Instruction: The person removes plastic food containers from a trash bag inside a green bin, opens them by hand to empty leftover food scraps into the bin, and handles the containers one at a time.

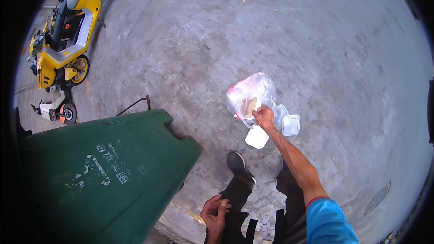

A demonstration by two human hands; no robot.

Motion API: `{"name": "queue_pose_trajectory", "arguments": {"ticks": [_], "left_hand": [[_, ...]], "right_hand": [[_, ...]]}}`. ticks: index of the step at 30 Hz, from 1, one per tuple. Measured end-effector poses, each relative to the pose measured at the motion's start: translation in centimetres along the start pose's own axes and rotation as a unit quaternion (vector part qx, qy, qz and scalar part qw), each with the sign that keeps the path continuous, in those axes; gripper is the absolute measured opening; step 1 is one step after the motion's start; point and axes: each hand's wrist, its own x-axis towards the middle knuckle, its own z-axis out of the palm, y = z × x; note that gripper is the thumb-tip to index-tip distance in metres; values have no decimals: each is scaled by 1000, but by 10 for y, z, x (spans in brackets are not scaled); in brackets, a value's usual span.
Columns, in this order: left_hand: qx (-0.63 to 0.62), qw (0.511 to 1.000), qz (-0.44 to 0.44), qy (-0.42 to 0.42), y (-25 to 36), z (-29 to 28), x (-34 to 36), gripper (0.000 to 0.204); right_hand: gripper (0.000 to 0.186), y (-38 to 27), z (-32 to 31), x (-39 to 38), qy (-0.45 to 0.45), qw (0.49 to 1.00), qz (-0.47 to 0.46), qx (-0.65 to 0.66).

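A clear plastic bag [261, 83] with red patches lies on the ground ahead of my feet, with something light brown [250, 107] showing inside. My right hand [263, 115] reaches down to the near side of the bag, its fingers pinched on the plastic; the fingertips are partly hidden. Close beside that hand are a white square lid or tray [257, 137], a clear square plastic container [291, 125] and another clear plastic piece [280, 112]. Low over my left leg, my left hand [215, 213] is loosely curled, thumb and fingers apart, with nothing seen in it.
At the left stands a large dark green bin [149, 167], with a thin metal bar [134, 105] beyond its far edge. Yellow scooters [68, 40] and a small white-and-orange one [52, 110] are parked at the far left. My shoe [238, 165] rests on grey concrete [181, 49].
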Motion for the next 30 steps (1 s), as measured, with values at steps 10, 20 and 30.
{"name": "queue_pose_trajectory", "arguments": {"ticks": [10,20,30], "left_hand": [[6,998,-4,-60,-21,6,-16,25],[-286,914,-22,-286,126,8,-101,67],[-358,854,271,-262,242,-16,-208,77]], "right_hand": [[24,-60,-102,-110,-26,986,52,157],[19,-328,-239,-362,-180,941,115,262],[19,-497,-303,-537,-374,888,-14,267]]}}
